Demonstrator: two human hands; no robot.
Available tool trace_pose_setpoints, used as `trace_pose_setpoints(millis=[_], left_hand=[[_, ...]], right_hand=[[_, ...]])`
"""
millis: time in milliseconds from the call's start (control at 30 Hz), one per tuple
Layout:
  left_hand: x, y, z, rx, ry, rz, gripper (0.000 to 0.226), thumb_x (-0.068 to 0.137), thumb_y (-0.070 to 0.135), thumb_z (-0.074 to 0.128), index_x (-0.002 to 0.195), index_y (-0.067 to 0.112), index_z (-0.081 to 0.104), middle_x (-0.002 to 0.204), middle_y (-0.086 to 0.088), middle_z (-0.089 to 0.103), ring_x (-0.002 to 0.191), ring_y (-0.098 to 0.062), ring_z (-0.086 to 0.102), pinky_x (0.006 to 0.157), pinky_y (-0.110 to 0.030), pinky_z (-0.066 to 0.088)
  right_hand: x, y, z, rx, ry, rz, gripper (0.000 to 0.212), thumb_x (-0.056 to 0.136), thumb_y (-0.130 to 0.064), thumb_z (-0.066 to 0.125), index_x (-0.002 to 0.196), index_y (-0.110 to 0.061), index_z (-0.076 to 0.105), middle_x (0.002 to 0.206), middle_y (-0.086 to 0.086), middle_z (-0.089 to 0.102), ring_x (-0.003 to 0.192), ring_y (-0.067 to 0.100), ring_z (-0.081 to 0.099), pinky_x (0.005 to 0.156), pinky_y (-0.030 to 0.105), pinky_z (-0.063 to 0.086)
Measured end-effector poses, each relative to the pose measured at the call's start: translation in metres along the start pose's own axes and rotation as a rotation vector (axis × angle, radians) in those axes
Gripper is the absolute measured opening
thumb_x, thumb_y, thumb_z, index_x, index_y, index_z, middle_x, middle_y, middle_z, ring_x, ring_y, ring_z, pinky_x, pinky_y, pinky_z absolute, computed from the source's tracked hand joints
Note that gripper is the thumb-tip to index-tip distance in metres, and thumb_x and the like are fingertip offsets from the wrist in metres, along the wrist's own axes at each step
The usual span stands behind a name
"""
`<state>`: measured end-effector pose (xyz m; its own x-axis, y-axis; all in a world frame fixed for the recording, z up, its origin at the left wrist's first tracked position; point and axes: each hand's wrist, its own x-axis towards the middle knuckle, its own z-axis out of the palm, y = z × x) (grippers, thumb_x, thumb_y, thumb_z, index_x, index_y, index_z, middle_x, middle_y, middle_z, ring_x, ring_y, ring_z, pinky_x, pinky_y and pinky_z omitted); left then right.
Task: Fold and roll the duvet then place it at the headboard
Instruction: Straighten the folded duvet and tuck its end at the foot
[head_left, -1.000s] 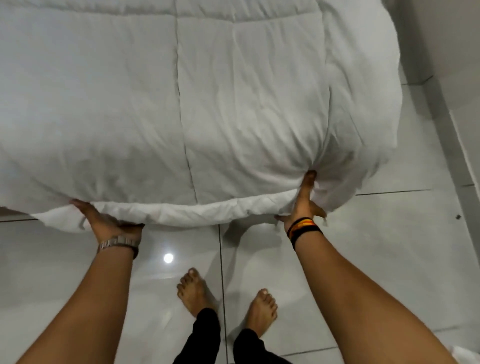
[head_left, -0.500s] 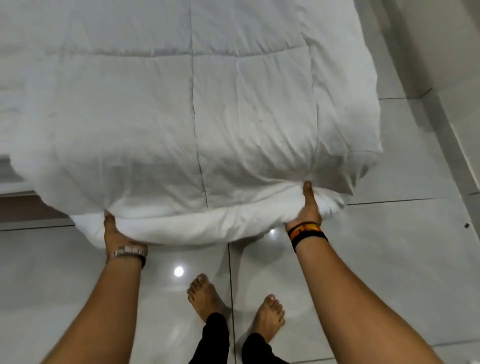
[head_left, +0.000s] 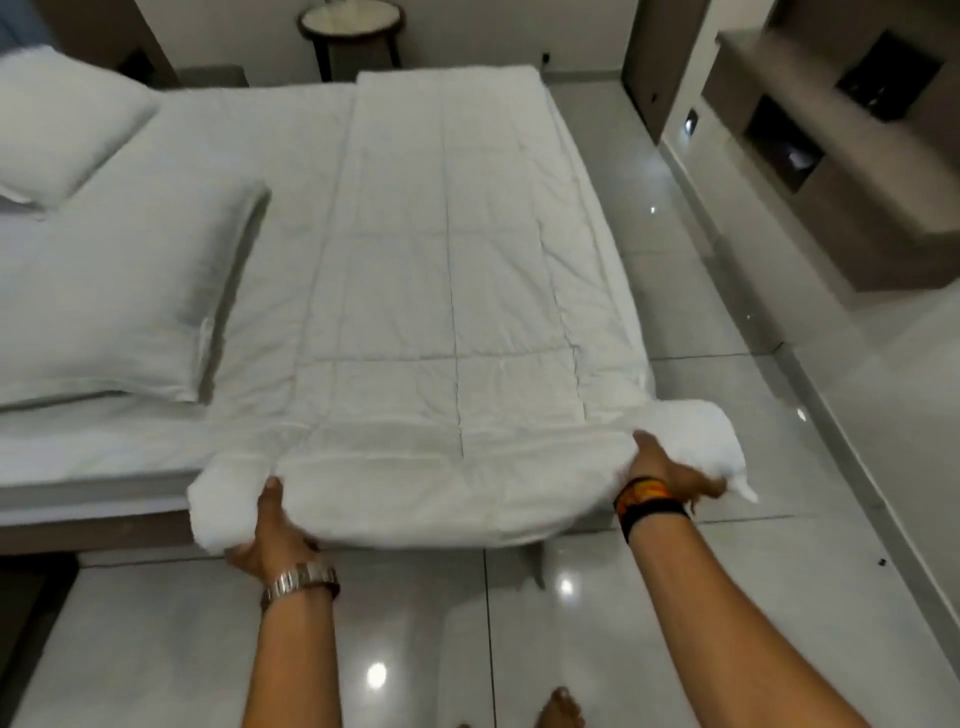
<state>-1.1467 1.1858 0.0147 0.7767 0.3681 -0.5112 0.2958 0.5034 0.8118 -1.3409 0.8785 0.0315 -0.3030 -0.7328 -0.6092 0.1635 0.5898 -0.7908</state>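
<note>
Dim, cool, even light from overhead. Small lamp reflections glare on the glossy floor tiles (head_left: 649, 613) at five and six o'clock. The shelving unit (head_left: 852, 130) at two o'clock is motion-smeared; straight lines bow toward the edges.

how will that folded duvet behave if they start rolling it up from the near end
The duvet probably rolls softly: its near edge already curls under both hands. It looks floppy, with ends bulging past the left hand and right hand. Likely springs loose if released.
</note>
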Motion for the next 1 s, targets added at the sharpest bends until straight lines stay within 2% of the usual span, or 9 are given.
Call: trace_pose_setpoints(millis=[233,367,433,533,667,767,833,900,1000], left_hand=[[0.053,0.060,0.191,-0.026,-0.119,-0.018,0.098,0.075,0.013,0.090,0.146,0.021,0.022,0.143,-0.008,0.052,0.117,-0.028,0.065,0.092,-0.051,0.059],[0.102,0.041,0.282,0.035,-0.439,-0.071,0.046,0.107,0.020,0.052,0.147,0.024,0.029,0.151,-0.007,0.049,0.116,-0.026,0.063,0.082,-0.036,0.061],[0.130,0.016,0.311,0.243,-0.533,-0.044,0.044,0.111,0.031,0.035,0.154,0.023,0.035,0.157,-0.003,0.047,0.130,-0.028,0.057,0.100,-0.037,0.050],[0.145,-0.034,0.325,0.645,-0.573,0.026,0.058,0.110,0.027,0.046,0.162,0.018,0.023,0.156,-0.009,0.049,0.141,-0.032,0.049,0.120,-0.043,0.033],[0.151,-0.105,0.263,1.160,-0.361,0.235,0.067,0.106,0.033,0.050,0.163,0.013,0.022,0.164,-0.018,0.034,0.149,-0.037,0.037,0.124,-0.048,0.021],[0.149,-0.126,0.232,1.196,-0.028,0.175,0.120,0.081,0.087,0.038,0.165,0.010,0.000,0.172,-0.018,-0.001,0.159,-0.035,0.003,0.123,-0.058,0.007],[0.155,-0.127,0.228,0.998,0.160,-0.064,0.141,0.068,0.085,0.061,0.163,0.014,-0.015,0.171,-0.018,-0.011,0.159,-0.035,-0.002,0.123,-0.058,0.003],[0.170,-0.123,0.234,0.856,0.267,-0.223,0.149,0.067,0.076,0.078,0.162,0.015,-0.020,0.171,-0.020,0.003,0.157,-0.035,0.013,0.126,-0.053,0.012],[0.197,-0.123,0.237,0.732,0.371,-0.292,0.156,0.059,0.071,0.087,0.162,0.018,-0.017,0.168,-0.018,0.017,0.153,-0.032,0.028,0.123,-0.050,0.023]], right_hand=[[0.008,-0.105,0.167,-0.038,-0.262,-0.232,0.133,0.078,-0.010,0.092,0.168,-0.018,-0.006,0.170,0.013,0.023,0.148,0.033,0.041,0.121,0.041,0.033],[0.049,-0.129,0.281,-0.192,-0.631,-0.164,0.122,0.089,-0.012,0.082,0.168,-0.026,-0.009,0.171,0.014,0.025,0.146,0.037,0.046,0.116,0.054,0.045],[0.074,-0.116,0.316,-0.395,-0.709,-0.226,0.114,0.092,-0.021,0.082,0.169,-0.016,-0.002,0.170,0.012,0.029,0.151,0.033,0.040,0.123,0.048,0.036],[0.116,-0.058,0.308,-0.731,-0.641,-0.348,0.095,0.098,-0.033,0.075,0.167,-0.006,0.015,0.171,0.015,0.027,0.156,0.031,0.031,0.128,0.038,0.023],[0.139,0.026,0.242,-0.881,-0.267,-0.631,0.091,0.100,-0.054,0.061,0.166,-0.004,0.023,0.174,0.020,0.018,0.162,0.032,0.015,0.131,0.048,0.000],[0.136,0.055,0.213,-0.812,-0.008,-0.543,0.126,0.078,-0.093,0.050,0.170,-0.020,0.003,0.177,0.007,-0.009,0.164,0.029,-0.005,0.124,0.061,-0.010],[0.139,0.057,0.212,-0.645,0.149,-0.160,0.150,0.062,-0.095,0.066,0.169,-0.020,-0.009,0.175,0.011,-0.015,0.162,0.037,-0.009,0.124,0.064,-0.004],[0.139,0.050,0.222,-0.493,0.218,0.112,0.160,0.059,-0.086,0.076,0.167,-0.009,-0.014,0.175,0.021,-0.005,0.162,0.043,0.003,0.128,0.061,0.008],[0.140,0.047,0.246,-0.348,0.151,0.014,0.166,0.057,-0.067,0.094,0.165,-0.008,-0.017,0.166,0.022,0.030,0.151,0.040,0.037,0.120,0.051,0.033]])
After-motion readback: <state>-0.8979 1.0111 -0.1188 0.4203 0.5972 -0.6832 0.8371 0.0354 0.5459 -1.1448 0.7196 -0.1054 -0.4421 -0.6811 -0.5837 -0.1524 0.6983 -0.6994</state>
